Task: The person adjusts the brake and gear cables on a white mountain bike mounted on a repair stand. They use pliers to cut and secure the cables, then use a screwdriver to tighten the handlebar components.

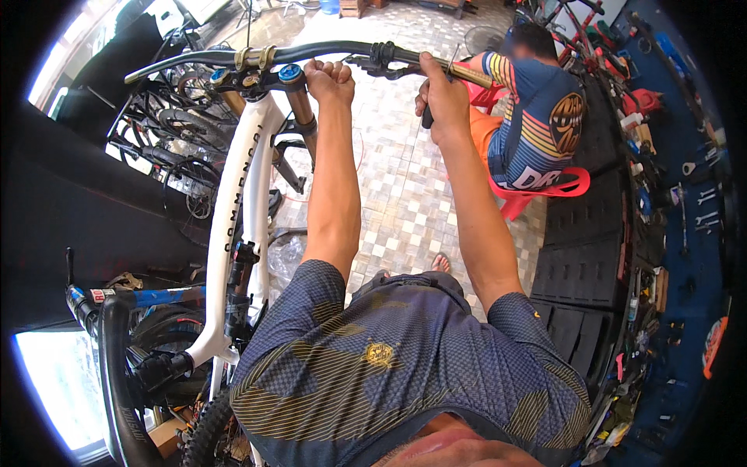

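Note:
A white bicycle frame (pixel 233 194) stands to my left, its fork topped by blue caps (pixel 291 72). Across the top runs a black handlebar (pixel 327 51), clamped in a gold stem (pixel 255 57), with a bare gold-brown end (pixel 471 75) on the right. My left hand (pixel 331 82) is closed just below the bar, beside a blue cap; what its curled fingers hold, if anything, is hidden. Close to the bar's right part, by a black lever (pixel 383 68), my right hand (pixel 445 103) is wrapped round a black-handled tool (pixel 427 118). The tool's tip cannot be made out clearly.
Another person (pixel 537 109) sits on a red plastic chair (pixel 572 184) at the right. Black cabinets (pixel 583 265) and a blue tool wall (pixel 689 257) line that side. Several bicycles (pixel 187 117) stand at the left, with a blue-and-black bike part (pixel 156 296) nearer me.

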{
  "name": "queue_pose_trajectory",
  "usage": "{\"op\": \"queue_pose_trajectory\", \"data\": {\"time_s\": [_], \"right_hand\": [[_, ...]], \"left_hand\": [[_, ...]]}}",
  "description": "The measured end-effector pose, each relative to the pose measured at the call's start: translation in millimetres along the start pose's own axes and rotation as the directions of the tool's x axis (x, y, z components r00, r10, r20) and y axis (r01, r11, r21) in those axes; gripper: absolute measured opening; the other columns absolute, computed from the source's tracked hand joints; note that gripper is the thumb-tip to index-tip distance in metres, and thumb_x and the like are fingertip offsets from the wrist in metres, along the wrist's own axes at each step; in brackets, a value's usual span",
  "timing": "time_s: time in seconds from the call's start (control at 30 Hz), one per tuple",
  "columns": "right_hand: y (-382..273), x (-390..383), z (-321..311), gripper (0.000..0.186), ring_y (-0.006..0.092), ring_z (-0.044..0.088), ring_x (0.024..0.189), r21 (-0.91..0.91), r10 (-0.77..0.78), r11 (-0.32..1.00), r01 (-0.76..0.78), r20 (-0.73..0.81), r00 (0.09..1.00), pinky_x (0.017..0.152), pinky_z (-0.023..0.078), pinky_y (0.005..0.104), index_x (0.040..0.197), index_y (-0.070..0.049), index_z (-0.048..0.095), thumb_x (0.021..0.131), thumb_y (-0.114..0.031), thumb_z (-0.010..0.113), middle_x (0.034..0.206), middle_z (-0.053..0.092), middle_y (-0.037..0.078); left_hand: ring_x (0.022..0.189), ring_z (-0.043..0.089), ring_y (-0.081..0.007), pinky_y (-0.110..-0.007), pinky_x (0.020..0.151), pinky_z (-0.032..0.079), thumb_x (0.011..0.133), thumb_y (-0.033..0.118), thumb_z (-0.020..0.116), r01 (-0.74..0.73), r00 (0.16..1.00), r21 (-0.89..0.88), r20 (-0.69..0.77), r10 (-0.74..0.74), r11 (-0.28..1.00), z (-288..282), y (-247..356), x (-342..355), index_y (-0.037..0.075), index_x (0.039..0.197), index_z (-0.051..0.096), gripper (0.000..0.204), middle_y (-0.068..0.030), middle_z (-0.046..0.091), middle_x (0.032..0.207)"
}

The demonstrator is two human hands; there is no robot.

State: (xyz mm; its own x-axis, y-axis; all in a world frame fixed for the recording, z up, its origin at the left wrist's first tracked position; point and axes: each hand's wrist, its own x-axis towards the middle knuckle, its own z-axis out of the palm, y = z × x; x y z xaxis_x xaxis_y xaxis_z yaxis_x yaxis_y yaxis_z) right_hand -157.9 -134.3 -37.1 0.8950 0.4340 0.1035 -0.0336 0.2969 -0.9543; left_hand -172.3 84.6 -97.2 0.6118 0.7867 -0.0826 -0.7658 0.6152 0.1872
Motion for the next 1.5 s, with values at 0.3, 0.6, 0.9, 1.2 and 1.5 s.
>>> {"op": "queue_pose_trajectory", "data": {"time_s": [0.3, 0.6, 0.9, 1.2, 1.5], "right_hand": [[1.4, 34.8, -0.4, 0.078, 0.0080, 0.044, 0.047, -0.111, 0.104, 0.988, -0.103, -0.003, 0.995, 0.045, 0.038, 0.0262, 0.107, 0.008, 0.068, 0.087, -0.068, 0.064, 0.056, 0.040, -0.004], [12.3, 52.0, 8.5, 0.065, 0.0108, 0.046, 0.047, 0.014, 0.117, 0.993, -0.117, 0.002, 0.993, 0.045, 0.039, 0.0279, 0.095, 0.002, 0.067, 0.089, -0.062, 0.065, 0.056, 0.040, -0.002], [13.9, 62.7, 3.0, 0.056, 0.0130, 0.046, 0.043, -0.081, 0.005, 0.997, -0.006, -0.024, 1.000, 0.041, 0.041, 0.0312, 0.079, -0.002, 0.063, 0.087, -0.057, 0.070, 0.053, 0.043, -0.001], [5.7, 62.8, -9.6, 0.064, 0.0154, 0.048, 0.042, -0.118, 0.078, 0.989, -0.083, -0.048, 0.996, 0.043, 0.041, 0.0312, 0.060, -0.007, 0.053, 0.084, -0.063, 0.069, 0.051, 0.048, 0.004], [-1.1, 62.1, -12.6, 0.052, 0.0132, 0.045, 0.041, -0.046, 0.126, 0.992, -0.122, 0.101, 0.987, 0.041, 0.039, 0.0302, 0.077, -0.001, 0.065, 0.089, -0.051, 0.067, 0.051, 0.045, 0.001]], "left_hand": [[0.041, 0.020, -0.0094, -0.025, 0.035, 0.018, 0.103, 0.026, 0.040, -0.023, 0.999, -0.022, -0.042, 0.022, 0.999, -0.2, -1.5, 18.2, 0.016, 0.079, 0.034, 0.027, 0.0043, 0.023, 0.054], [0.041, 0.019, -0.0092, -0.025, 0.035, 0.017, 0.103, 0.025, 0.039, -0.056, 0.996, -0.027, -0.076, 0.053, 0.998, -1.2, -3.8, 16.3, 0.016, 0.076, 0.033, 0.029, 0.0044, 0.024, 0.054], [0.042, 0.021, -0.0089, -0.026, 0.037, 0.018, 0.104, 0.027, 0.041, -0.056, 0.994, -0.030, -0.095, 0.053, 0.998, -6.7, -4.0, 16.4, 0.015, 0.079, 0.035, 0.029, 0.0037, 0.029, 0.058], [0.049, 0.031, -0.0056, -0.022, 0.041, 0.025, 0.101, 0.040, 0.059, -0.033, 0.979, 0.392, 0.196, -0.049, 0.919, -2.4, -7.8, -37.8, 0.003, 0.117, 0.057, 0.040, -0.0121, 0.060, 0.106], [0.047, 0.032, -0.0044, -0.022, 0.039, 0.025, 0.102, 0.019, 0.060, -0.208, 0.976, 0.510, 0.165, 0.142, 0.835, 6.4, -2.2, -39.5, 0.004, 0.098, 0.059, 0.016, -0.0068, 0.063, 0.089]]}}
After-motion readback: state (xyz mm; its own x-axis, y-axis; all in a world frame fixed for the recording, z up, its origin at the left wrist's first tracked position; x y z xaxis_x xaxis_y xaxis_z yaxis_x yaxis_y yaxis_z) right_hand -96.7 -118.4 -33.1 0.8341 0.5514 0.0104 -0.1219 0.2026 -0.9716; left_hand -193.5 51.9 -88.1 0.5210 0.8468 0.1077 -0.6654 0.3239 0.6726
